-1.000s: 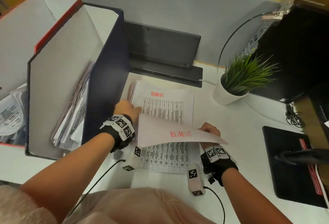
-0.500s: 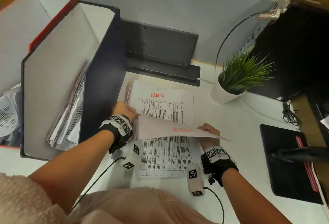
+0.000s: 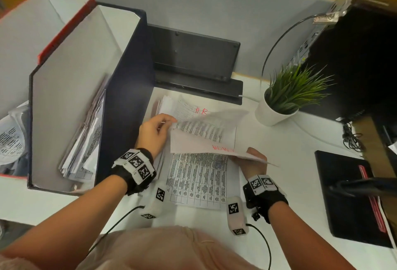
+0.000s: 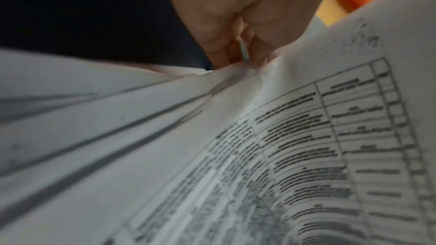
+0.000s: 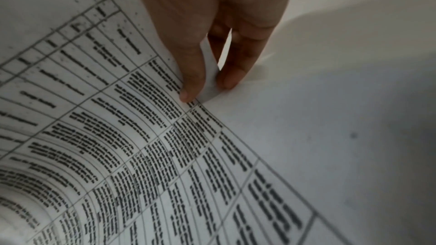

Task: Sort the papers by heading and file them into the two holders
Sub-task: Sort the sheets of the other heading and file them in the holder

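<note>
Red handwritten "HR" (image 3: 202,111) is read atop the stack sheet (image 3: 189,106) just beyond the left hand (image 3: 153,133). Red heading on the lifted sheet (image 3: 206,143) held by the right hand (image 3: 254,162) is mirrored, illegible. Table print is too blurred.

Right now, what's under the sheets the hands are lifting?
Under the lifted sheets sits the paper stack: a printed table sheet showing, red "HR" heading peeking at the far end. Sheets deeper in the stack are covered.
</note>
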### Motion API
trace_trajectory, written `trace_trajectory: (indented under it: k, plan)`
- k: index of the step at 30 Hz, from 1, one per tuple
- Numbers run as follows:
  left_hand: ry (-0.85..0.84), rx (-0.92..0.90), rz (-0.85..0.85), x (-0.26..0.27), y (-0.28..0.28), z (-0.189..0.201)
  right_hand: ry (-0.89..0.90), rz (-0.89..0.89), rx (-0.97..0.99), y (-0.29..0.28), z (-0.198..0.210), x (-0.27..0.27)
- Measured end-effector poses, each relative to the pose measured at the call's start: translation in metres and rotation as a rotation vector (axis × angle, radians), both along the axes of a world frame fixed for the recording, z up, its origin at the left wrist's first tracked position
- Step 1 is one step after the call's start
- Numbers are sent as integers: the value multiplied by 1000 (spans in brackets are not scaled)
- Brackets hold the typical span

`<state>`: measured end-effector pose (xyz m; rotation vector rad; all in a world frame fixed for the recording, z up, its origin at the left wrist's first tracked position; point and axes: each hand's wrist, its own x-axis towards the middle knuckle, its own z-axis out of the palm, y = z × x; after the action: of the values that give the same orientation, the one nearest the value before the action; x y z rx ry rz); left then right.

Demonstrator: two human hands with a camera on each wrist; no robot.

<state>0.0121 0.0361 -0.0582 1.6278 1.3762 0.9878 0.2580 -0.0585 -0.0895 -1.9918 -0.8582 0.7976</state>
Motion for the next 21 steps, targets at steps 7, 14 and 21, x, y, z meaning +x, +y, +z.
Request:
trace_trajectory:
  k: [7,14,21]
  plan:
    - [-438,-350,5,1,-5,9,260,-140,7,0,15,-1]
    - [-259,-332,-21,3,-1,14,293,-63,-247,-1,14,-2]
    - [-263,-596,-107,4,-8,22,60,-50,24,6,21,-17]
